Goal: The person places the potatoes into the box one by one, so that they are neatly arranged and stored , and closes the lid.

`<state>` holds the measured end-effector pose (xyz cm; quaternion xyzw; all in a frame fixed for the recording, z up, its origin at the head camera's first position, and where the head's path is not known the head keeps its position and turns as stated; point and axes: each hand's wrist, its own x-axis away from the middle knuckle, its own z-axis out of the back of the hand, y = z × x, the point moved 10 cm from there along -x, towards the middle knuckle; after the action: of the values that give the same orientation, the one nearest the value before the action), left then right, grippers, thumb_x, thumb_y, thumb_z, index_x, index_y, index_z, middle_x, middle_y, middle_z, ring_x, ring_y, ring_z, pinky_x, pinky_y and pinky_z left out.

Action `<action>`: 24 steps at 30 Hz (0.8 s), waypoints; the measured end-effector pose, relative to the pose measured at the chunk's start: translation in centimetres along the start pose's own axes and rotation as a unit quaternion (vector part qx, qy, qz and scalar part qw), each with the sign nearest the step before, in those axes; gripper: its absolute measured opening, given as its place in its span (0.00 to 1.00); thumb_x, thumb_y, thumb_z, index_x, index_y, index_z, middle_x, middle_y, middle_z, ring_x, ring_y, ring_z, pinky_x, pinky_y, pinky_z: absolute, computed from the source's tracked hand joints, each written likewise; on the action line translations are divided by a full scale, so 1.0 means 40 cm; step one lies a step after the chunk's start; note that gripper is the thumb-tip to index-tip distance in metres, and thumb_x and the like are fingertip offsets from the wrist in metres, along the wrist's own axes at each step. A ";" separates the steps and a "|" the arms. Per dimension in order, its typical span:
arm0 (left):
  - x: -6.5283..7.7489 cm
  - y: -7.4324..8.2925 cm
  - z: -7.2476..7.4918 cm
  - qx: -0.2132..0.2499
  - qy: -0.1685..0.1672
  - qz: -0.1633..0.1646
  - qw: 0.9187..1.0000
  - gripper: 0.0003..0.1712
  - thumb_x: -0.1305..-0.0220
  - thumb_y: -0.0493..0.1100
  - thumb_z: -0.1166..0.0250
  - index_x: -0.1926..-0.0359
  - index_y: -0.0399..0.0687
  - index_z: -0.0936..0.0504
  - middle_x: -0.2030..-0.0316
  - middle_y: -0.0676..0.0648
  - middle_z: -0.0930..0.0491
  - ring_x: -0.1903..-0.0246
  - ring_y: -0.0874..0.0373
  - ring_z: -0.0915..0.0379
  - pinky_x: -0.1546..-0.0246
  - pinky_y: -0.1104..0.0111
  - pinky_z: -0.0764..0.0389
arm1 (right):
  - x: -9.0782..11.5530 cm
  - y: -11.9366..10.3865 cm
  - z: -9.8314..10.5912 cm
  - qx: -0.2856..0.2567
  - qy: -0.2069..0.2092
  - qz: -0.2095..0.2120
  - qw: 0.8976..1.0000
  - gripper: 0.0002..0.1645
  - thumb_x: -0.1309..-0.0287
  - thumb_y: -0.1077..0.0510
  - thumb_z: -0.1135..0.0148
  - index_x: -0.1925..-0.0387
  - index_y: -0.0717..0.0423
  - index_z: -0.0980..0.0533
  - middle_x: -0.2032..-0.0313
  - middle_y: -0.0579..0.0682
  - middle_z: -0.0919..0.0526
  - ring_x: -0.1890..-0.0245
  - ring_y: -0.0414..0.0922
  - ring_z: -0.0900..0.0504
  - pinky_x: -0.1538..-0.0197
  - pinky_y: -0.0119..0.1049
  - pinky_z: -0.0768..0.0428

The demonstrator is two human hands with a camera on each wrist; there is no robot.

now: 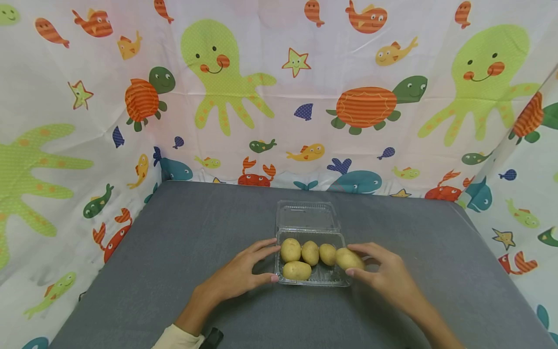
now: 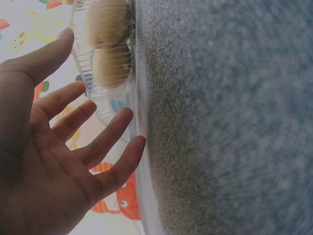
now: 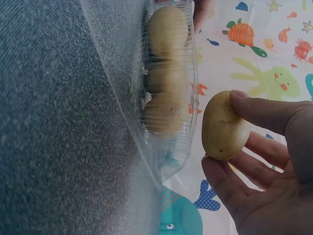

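Observation:
My right hand pinches a potato between thumb and fingers, above the right side of a clear plastic clamshell box. Inside the box lie several more potatoes, three in a back row and one at the front left. My left hand is at the box's left wall, its fingers spread and fairly straight; in the left wrist view the thumb touches the rim. The lid stands open toward the back. The held potato hides part of the box's right edge in the head view.
A grey cloth-covered table lies under the box. Behind and at both sides hangs a white curtain printed with sea animals. A dark band shows near the left sleeve.

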<state>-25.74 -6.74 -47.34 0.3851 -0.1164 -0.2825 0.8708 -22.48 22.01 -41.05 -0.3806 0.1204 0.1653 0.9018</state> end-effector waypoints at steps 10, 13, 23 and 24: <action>0.001 0.003 0.001 -0.001 -0.001 -0.003 1.000 0.43 0.30 0.64 0.30 0.20 0.60 0.31 0.19 0.54 0.41 0.21 0.47 0.42 0.28 0.38 0.34 | -0.001 -0.018 -0.018 -0.025 -0.006 0.031 0.999 0.27 0.50 0.59 0.15 0.46 0.54 0.13 0.52 0.46 0.11 0.55 0.37 0.14 0.55 0.35 0.11; 0.001 0.002 0.001 -0.003 -0.002 -0.002 1.000 0.43 0.30 0.64 0.30 0.20 0.60 0.31 0.19 0.54 0.41 0.21 0.47 0.42 0.28 0.38 0.34 | -0.002 -0.017 -0.021 -0.027 -0.007 0.030 0.999 0.27 0.50 0.59 0.15 0.46 0.54 0.14 0.52 0.46 0.11 0.56 0.38 0.13 0.55 0.35 0.11; -0.001 -0.004 0.000 -0.003 0.000 -0.004 1.000 0.43 0.30 0.65 0.31 0.20 0.60 0.31 0.19 0.55 0.41 0.21 0.47 0.41 0.28 0.38 0.34 | -0.010 -0.012 -0.032 -0.001 -0.018 0.021 1.000 0.27 0.49 0.55 0.15 0.46 0.52 0.13 0.52 0.44 0.11 0.59 0.39 0.12 0.56 0.43 0.11; -0.002 -0.005 0.000 -0.004 0.000 -0.004 1.000 0.43 0.30 0.65 0.31 0.20 0.60 0.31 0.19 0.55 0.41 0.21 0.47 0.41 0.28 0.38 0.34 | -0.011 -0.011 -0.034 0.003 -0.018 0.022 1.000 0.28 0.50 0.55 0.14 0.46 0.51 0.13 0.52 0.44 0.10 0.59 0.39 0.12 0.56 0.44 0.11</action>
<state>-25.88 -6.81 -47.49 0.3825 -0.1138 -0.2860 0.8712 -22.83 20.64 -41.52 -0.3721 0.1129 0.1920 0.9011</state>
